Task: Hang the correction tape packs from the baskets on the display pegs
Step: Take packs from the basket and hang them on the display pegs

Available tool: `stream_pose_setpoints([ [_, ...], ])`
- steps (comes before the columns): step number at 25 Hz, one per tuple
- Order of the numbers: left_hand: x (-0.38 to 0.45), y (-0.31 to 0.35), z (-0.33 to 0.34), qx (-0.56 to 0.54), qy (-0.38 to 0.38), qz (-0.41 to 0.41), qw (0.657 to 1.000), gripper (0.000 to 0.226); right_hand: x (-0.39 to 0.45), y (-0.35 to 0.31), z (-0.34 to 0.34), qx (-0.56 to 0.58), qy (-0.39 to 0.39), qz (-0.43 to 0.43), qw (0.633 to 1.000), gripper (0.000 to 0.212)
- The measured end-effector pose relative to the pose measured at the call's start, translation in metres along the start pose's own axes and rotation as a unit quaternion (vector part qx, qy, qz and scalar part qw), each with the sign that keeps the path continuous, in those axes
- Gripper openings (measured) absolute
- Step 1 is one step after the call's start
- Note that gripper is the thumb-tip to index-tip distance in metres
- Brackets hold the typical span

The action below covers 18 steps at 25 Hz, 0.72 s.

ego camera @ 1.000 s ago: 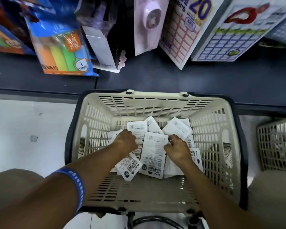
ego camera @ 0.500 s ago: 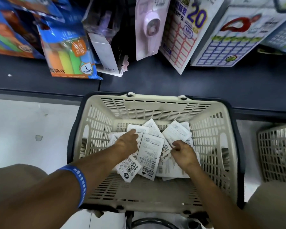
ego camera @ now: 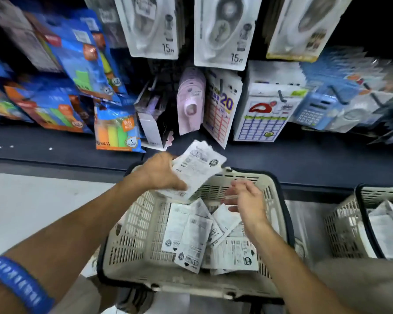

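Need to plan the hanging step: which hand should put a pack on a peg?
Probably right: the right hand is open and empty, while the left hand grips the stack of white correction tape packs.

1. A stack of correction tape packs (ego camera: pixel 197 168) sat in the fingers (ego camera: pixel 177 184) of the left hand (ego camera: pixel 159 172), above the far rim of the basket (ego camera: pixel 132 225).
2. The right hand (ego camera: pixel 247 200) hovered just right of that stack, its fingers apart from it.
3. Loose packs (ego camera: pixel 191 234) lay in the basket below both hands.
4. A second basket (ego camera: pixel 343 225) stood well right of the right fingers.
5. Hanging packs (ego camera: pixel 220 32) were on pegs beyond the fingers, above the shelf (ego camera: pixel 281 159).
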<state>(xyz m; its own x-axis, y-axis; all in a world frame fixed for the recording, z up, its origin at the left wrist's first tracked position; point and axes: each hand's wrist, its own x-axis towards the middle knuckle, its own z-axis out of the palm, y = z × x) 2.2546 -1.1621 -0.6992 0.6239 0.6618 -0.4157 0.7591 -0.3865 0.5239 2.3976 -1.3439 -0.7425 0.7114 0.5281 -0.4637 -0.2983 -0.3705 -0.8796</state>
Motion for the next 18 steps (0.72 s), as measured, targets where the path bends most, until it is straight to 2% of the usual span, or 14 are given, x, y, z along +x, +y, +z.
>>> stream_pose_setpoints([
  [2,-0.019,0.035,-0.018,-0.143,0.071,-0.009,0.987,0.037,-0.025,-0.046,0.007,0.021,0.040,-0.090,0.995,0.018],
  [3,-0.031,0.057,-0.026,-0.169,0.104,-0.005,0.980,0.038,-0.041,-0.068,0.009,0.033,0.017,-0.124,0.992,0.019],
  [4,-0.045,0.081,-0.033,-0.152,0.142,0.003,0.978,0.037,-0.058,-0.091,0.012,0.048,-0.033,-0.142,0.988,0.028],
  [5,-0.059,0.104,-0.038,-0.102,0.183,0.014,0.978,0.037,-0.075,-0.112,0.015,0.063,-0.087,-0.143,0.984,0.050],
  [6,-0.074,0.126,-0.042,-0.048,0.229,0.031,0.972,0.036,-0.089,-0.131,0.017,0.083,-0.124,-0.141,0.979,0.072],
  [7,-0.092,0.146,-0.045,-0.010,0.276,0.062,0.959,0.036,-0.100,-0.148,0.016,0.116,-0.141,-0.145,0.973,0.085],
  [8,-0.108,0.163,-0.050,-0.002,0.311,0.114,0.944,0.036,-0.107,-0.166,0.012,0.160,-0.149,-0.157,0.963,0.081],
  [9,-0.123,0.174,-0.055,-0.010,0.323,0.178,0.930,0.038,-0.111,-0.182,0.004,0.202,-0.146,-0.164,0.955,0.069],
  [11,-0.145,0.184,-0.075,-0.044,0.257,0.269,0.927,0.058,-0.119,-0.212,-0.021,0.222,-0.133,-0.160,0.953,0.042],
  [12,-0.153,0.186,-0.089,-0.113,0.191,0.284,0.933,0.064,-0.120,-0.222,-0.038,0.193,-0.135,-0.160,0.959,0.035],
  [13,-0.158,0.188,-0.101,-0.214,0.130,0.289,0.924,0.058,-0.118,-0.229,-0.054,0.156,-0.150,-0.160,0.963,0.032],
  [14,-0.156,0.189,-0.109,-0.314,0.101,0.292,0.898,0.046,-0.117,-0.235,-0.066,0.131,-0.182,-0.161,0.961,0.031],
  [16,-0.141,0.192,-0.111,-0.453,0.127,0.271,0.840,0.035,-0.115,-0.245,-0.082,0.115,-0.245,-0.153,0.950,0.041],
  [18,-0.125,0.198,-0.105,-0.541,0.102,0.232,0.802,0.053,-0.111,-0.253,-0.087,0.142,-0.265,-0.137,0.944,0.049],
])
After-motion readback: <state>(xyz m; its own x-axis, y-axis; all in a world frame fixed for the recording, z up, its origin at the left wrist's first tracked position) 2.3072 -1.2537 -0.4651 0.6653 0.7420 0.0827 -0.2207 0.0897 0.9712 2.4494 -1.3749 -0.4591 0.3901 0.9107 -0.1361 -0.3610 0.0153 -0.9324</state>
